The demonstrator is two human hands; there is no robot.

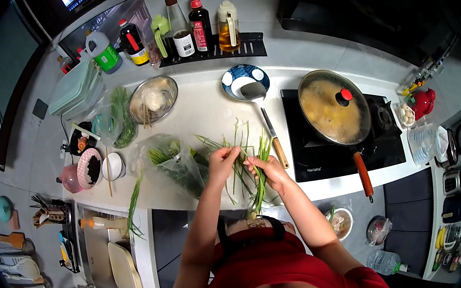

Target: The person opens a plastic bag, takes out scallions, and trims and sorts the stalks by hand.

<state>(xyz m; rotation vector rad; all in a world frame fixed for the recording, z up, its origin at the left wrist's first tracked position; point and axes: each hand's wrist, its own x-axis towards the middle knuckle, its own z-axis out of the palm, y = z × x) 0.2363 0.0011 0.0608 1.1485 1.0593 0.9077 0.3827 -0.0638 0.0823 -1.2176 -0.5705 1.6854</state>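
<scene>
A bunch of scallions (260, 188) is gripped in my right hand (267, 170), its long green stalks hanging over the counter's front edge. My left hand (223, 162) is just beside it, thumb and fingers pinched together; what is in the pinch, if anything, is too small to make out. Loose scallion stalks (237, 184) lie on the counter under and between my hands. Left of my left hand, a clear plastic bag (180, 169) holds more greens.
A lidded pan (332, 108) sits on the black induction cooktop (322, 162), its handle (363, 174) past the front edge. A spatula (269, 126) rests on a blue patterned bowl (244, 74). Further left are a metal bowl (171, 88) and the sink (99, 259). Bottles (200, 26) line the back.
</scene>
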